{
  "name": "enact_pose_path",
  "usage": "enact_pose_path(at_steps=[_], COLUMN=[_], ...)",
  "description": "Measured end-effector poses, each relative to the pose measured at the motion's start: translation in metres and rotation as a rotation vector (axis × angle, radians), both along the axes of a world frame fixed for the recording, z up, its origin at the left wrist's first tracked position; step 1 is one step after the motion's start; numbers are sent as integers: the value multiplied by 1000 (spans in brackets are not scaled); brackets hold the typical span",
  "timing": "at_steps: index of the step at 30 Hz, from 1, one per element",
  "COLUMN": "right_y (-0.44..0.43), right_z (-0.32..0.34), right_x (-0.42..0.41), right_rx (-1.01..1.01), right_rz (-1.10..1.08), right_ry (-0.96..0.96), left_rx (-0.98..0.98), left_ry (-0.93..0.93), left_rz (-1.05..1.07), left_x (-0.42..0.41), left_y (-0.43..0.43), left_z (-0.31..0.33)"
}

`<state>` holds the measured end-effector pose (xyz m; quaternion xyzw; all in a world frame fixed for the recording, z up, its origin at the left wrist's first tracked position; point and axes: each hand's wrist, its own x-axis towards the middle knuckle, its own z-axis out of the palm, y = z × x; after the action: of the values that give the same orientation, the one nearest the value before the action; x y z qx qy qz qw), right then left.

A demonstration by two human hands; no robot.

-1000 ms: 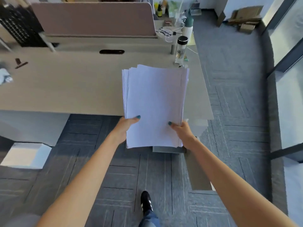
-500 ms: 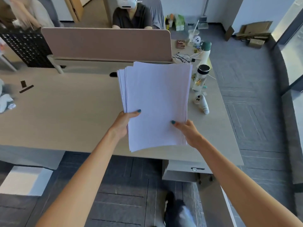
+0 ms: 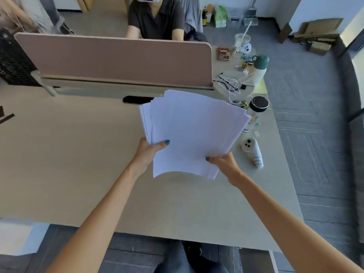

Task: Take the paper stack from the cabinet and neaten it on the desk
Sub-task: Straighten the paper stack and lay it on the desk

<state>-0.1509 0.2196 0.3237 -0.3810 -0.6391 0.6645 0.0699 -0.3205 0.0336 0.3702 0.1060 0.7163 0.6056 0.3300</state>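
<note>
- Paper stack point(image 3: 194, 133): held in the air above the desk point(image 3: 69, 154), near the middle of the view, sheets fanned out of line toward 1 o'clock
- Left hand point(image 3: 146, 152): closed on the stack's lower left corner, thumb on top at 9 o'clock of the stack
- Right hand point(image 3: 226, 164): clamped on the lower right corner at 5 o'clock, thumb pressing the top sheet
- Step in hand, as judged: carrying is done; the stack is poised over the desk for squaring
- Next move likely calls for: standing the sheets on edge and tapping them on bare desk, clear of the black-lidded bottle point(image 3: 258, 109) at 2 o'clock
- Change from the earlier frame: the stack was nearly square half a second ago; it is now splayed and lies further over the desk
</note>
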Motion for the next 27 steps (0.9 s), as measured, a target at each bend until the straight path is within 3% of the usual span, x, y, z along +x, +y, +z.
enact_pose_path(at_steps=[7,13,27], right_y=[1,-11,1], right_z=[-8,-20,9], right_x=[-12,-18,-13], right_rx=[50,19,-61], right_rz=[38,-60,-68], right_ry=[-4,-5,202], left_rx=[65,96,169], left_ry=[-1,-10,24], left_rz=[7,-69,-235], left_x=[-18,-30,-54], left_y=[2,-5,1], left_z=[-18,-29,-4])
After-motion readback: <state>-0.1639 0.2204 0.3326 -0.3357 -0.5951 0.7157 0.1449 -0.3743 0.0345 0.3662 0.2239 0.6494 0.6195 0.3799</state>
